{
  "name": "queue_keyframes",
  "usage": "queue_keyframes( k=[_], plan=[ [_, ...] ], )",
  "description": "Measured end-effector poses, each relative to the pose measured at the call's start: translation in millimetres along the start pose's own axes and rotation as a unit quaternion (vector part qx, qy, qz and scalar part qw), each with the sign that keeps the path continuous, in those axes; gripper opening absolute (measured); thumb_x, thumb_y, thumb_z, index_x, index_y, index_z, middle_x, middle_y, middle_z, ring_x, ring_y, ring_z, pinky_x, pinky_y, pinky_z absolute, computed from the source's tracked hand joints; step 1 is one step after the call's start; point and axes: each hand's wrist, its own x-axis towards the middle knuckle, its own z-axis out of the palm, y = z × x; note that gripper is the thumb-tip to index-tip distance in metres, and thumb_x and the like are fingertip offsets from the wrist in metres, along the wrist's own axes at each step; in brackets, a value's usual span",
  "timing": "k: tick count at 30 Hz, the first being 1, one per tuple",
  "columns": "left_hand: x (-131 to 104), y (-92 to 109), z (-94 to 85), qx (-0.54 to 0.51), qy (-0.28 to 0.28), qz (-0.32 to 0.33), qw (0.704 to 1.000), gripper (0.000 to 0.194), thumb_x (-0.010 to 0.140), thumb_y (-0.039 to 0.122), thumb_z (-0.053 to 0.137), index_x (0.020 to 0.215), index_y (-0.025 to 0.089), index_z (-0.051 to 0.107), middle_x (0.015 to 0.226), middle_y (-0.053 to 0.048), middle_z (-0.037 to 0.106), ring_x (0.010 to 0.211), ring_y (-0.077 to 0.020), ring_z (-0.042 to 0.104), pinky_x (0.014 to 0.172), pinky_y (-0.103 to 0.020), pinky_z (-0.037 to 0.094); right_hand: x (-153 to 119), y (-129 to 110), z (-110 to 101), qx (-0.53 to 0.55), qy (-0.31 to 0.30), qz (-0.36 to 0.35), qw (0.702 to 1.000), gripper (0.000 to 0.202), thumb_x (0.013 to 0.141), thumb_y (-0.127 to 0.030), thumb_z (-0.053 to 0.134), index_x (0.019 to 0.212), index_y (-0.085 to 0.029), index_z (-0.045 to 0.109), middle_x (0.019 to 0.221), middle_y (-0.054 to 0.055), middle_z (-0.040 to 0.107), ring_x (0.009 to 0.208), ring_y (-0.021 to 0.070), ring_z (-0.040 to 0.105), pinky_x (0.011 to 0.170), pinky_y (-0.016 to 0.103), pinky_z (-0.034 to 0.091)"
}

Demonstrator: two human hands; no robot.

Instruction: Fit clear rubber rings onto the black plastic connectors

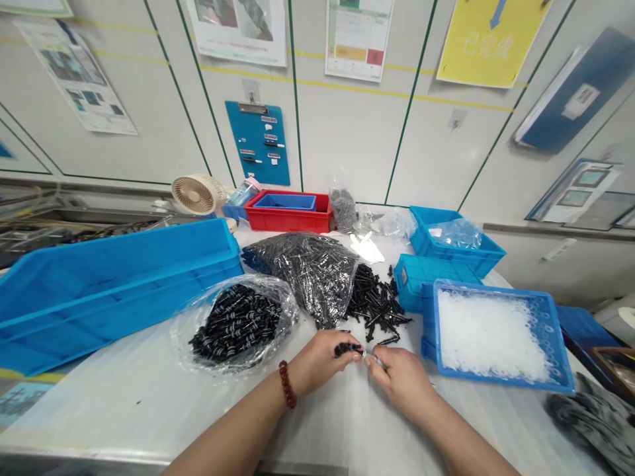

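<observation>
My left hand [322, 358], with a bead bracelet at its wrist, is closed around several black rod-shaped parts [346, 348]. Close against it, my right hand [399, 377] pinches small whitish pieces [373, 358], perhaps clear rings, at the ends of the black parts. Just beyond the hands lies a loose pile of black parts [374, 297], spilling from a large clear bag [310, 268]. An open clear bag [238, 324] left of my left hand holds black parts with pale bands. Right of my right hand, a blue bin [501, 382] is full of translucent white rings [491, 334].
A long blue bin [114, 284] stands at the left. Behind are a red tray [290, 221], a small fan [198, 193] and a bag of grey pieces [343, 208]. More blue bins [436, 274] sit at the right rear, and dark cloth [595, 423] at the right edge.
</observation>
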Motion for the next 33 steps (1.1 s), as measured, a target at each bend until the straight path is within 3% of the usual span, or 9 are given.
queue_keyframes(
  k=[8, 17, 22, 26, 33],
  plan=[
    [-1, 3, -1.8, -0.06, -0.022, -0.035, 0.997, 0.014, 0.078, 0.025, 0.056, 0.08, 0.016, 0.067, 0.068, -0.001, 0.065, 0.052, -0.0105, 0.055, 0.055, -0.019, 0.044, 2, 2, 2, -0.031, -0.003, 0.031, 0.999, 0.036, 0.083, -0.042, 0.045, 0.058, -0.018, 0.053, 0.057, 0.002, 0.056, 0.054, 0.0121, 0.046, 0.05, 0.025, 0.014],
    [1, 4, -4.3, -0.086, 0.004, -0.072, 0.994, 0.017, 0.075, 0.029, 0.055, 0.074, 0.015, 0.065, 0.066, -0.001, 0.064, 0.05, -0.0105, 0.052, 0.053, -0.019, 0.043, 1, 0, -3, 0.056, -0.011, 0.005, 0.998, 0.022, 0.082, -0.026, 0.04, 0.067, -0.019, 0.054, 0.064, 0.0, 0.057, 0.059, 0.0124, 0.046, 0.052, 0.022, 0.023],
    [2, 8, -9.1, -0.084, 0.037, -0.08, 0.993, 0.02, 0.076, 0.03, 0.052, 0.077, 0.015, 0.065, 0.064, -0.001, 0.063, 0.051, -0.0106, 0.051, 0.054, -0.02, 0.042, 2, 2, -3, 0.143, -0.013, -0.057, 0.988, 0.028, 0.078, -0.013, 0.035, 0.09, -0.019, 0.059, 0.087, 0.004, 0.063, 0.08, 0.0165, 0.054, 0.069, 0.024, 0.037],
    [3, 9, -11.9, -0.099, 0.037, -0.084, 0.991, 0.021, 0.076, 0.029, 0.051, 0.078, 0.014, 0.065, 0.067, -0.001, 0.063, 0.051, -0.0101, 0.049, 0.052, -0.02, 0.04, 2, 4, 0, 0.177, 0.001, -0.083, 0.981, 0.033, 0.082, -0.016, 0.034, 0.107, -0.018, 0.057, 0.105, 0.009, 0.062, 0.094, 0.0192, 0.055, 0.081, 0.03, 0.039],
    [2, 6, -14.3, -0.165, -0.029, -0.108, 0.98, 0.026, 0.074, 0.03, 0.049, 0.086, 0.012, 0.064, 0.066, -0.002, 0.064, 0.048, -0.0082, 0.045, 0.047, -0.018, 0.038, 2, 4, -2, 0.143, -0.016, -0.094, 0.985, 0.026, 0.083, -0.017, 0.035, 0.091, -0.018, 0.059, 0.088, 0.006, 0.063, 0.078, 0.0171, 0.055, 0.069, 0.026, 0.039]
  ],
)
